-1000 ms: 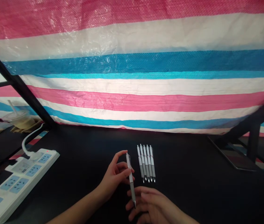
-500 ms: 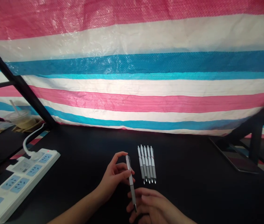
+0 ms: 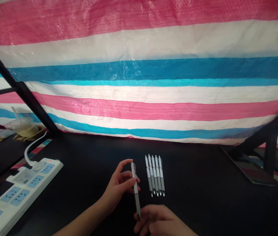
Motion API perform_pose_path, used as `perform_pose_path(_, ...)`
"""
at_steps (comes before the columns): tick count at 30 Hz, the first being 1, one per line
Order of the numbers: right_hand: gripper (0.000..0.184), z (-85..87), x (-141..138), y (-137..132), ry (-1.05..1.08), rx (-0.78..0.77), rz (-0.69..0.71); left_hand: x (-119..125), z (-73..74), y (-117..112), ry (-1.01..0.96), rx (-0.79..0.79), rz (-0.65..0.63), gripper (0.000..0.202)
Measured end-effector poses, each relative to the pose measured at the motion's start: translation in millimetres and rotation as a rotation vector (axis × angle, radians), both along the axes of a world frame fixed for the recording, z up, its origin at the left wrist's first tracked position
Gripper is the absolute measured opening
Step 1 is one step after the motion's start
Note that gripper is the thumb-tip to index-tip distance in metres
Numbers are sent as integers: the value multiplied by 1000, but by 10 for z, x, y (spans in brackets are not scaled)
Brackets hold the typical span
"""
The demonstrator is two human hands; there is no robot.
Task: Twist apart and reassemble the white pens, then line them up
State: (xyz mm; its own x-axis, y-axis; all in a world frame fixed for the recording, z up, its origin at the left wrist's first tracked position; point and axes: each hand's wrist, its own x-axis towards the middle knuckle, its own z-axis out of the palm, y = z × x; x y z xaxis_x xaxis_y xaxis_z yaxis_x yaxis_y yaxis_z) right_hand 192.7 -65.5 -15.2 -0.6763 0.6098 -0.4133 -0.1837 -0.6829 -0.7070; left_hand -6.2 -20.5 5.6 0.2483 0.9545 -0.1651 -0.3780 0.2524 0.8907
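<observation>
**Left hand (image 3: 119,185) holds a white-and-grey retractable pen (image 3: 135,188) near-upright**

The left hand is partly closed, its thumb raised beside the pen's upper end and its curled fingers behind the barrel. The pen stands slightly tilted just off the hand's right side, its metal tip pointing down toward the right hand (image 3: 156,221). That lower hand is half curled, with its fingers right by the tip; whether they touch it or grip anything, I cannot tell.

The left forearm (image 3: 82,221) angles in from the lower left, wrist low. For a steady hold, thumb and fingers would do best to pinch the barrel firmly, keeping the tip clear of the palm.

A row of five matching pens (image 3: 155,175) lies side by side just right of the left hand, on the black counter (image 3: 203,190). A white power strip (image 3: 23,190) sits well left of it.
</observation>
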Motion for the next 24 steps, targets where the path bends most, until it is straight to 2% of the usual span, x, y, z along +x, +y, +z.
perform_pose_path(3, 37, -48, 29, -9, -85, 187, 46, -34, 32, 25, 16, 27, 20, 59)
perform_pose_path(5, 30, -17, 60, 3, -222, 421, 45, -54, 62, 53, 48, 37, 41, 58)
perform_pose_path(6, 27, 15, 78, 17, -327, 587, 32, -62, 77, 72, 73, 44, 46, 60)
perform_pose_path(8, 26, 86, 118, 58, -540, 1069, -13, -66, 100, 132, 152, 84, 34, 62)
perform_pose_path(10, 35, 128, 154, 104, -698, 1539, -85, -51, 98, 228, 275, 154, -2, 64)
perform_pose_path(12, 43, 118, 176, 142, -856, 1823, -102, -11, 64, 357, 432, 241, -39, 63)
perform_pose_path(14, 45, 61, 181, 165, -981, 1946, -86, 51, 5, 504, 588, 292, -58, 60)
perform_pose_path(19, 32, -110, 148, 203, -1086, 2078, -95, 203, -152, 770, 695, 351, 24, 54)
perform_pose_path(21, 29, -155, 134, 223, -1084, 2115, -127, 222, -192, 771, 716, 372, 65, 54)
perform_pose_path(24, 26, -185, 125, 249, -1057, 2142, -138, 189, -217, 626, 729, 389, 96, 54)
